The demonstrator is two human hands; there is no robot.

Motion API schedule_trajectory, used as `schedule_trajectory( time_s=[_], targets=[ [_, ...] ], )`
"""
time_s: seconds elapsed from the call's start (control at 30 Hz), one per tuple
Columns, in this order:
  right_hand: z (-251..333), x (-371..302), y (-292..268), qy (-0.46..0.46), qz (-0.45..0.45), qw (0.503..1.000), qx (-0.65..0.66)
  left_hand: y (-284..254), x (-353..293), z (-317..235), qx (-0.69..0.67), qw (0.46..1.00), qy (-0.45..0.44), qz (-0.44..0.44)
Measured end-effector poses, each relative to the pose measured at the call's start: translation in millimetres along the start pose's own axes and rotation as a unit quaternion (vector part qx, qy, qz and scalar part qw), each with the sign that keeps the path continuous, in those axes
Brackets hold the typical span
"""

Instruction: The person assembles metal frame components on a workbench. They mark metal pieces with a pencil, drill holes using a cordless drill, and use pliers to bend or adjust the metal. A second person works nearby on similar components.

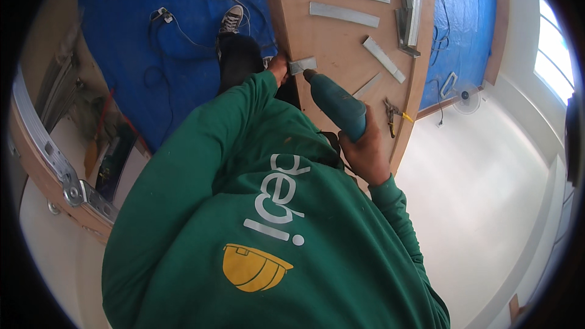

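My right hand (370,149) is wrapped round the rear of a green power drill (339,105). The drill's dark front end points at a short bent metal piece (308,63) at the table's left edge; whether the tip touches it I cannot tell. At that piece's outer end, my left hand (278,69) is closed on it, its fingers partly hidden by the edge. Farther along the wooden table (292,24) lie flat metal strips (344,14). A narrower metal strip (384,59) and yellow-handled snips (393,113) lie right of the drill.
Long metal channels (411,21) lie along the table's far right side. Blue sheeting (122,12) covers the floor, with loose cords (164,88) and a white socket block (163,14) on it. A clear round fan (466,97) stands to the right.
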State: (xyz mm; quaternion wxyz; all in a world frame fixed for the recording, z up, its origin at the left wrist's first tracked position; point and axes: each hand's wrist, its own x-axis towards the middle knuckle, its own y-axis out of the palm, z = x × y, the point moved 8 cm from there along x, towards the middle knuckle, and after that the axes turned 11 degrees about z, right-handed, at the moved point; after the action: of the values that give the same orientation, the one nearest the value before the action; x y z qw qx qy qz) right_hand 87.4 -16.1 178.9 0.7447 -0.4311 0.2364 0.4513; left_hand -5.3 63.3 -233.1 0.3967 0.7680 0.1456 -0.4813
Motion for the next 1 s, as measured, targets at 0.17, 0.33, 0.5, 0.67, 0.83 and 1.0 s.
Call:
schedule_trajectory(
  time_s=[0.17,0.33,0.5,0.67,0.83,1.0],
  targets=[
    [1,4,-1,-0.008,0.009,1.000,-0.011,-2,3,0,-0.007,1.000,-0.018,-0.004],
    [10,2,2,0.002,0.014,1.000,-0.018,3,-4,-9,0.027,0.999,0.000,0.017],
    [20,1,3,-0.003,0.015,1.000,-0.021,2,-3,-9,0.018,1.000,-0.003,0.016],
    [20,0,10,0.019,0.022,0.999,-0.028,-3,4,1,0.007,1.000,-0.029,0.006],
    [23,0,11,0.012,0.023,0.999,-0.019,-5,9,6,0.018,0.999,-0.028,0.014],
    [26,1,10,0.023,0.025,0.999,-0.030,0,-1,-2,0.002,1.000,-0.010,0.010]
  ],
)
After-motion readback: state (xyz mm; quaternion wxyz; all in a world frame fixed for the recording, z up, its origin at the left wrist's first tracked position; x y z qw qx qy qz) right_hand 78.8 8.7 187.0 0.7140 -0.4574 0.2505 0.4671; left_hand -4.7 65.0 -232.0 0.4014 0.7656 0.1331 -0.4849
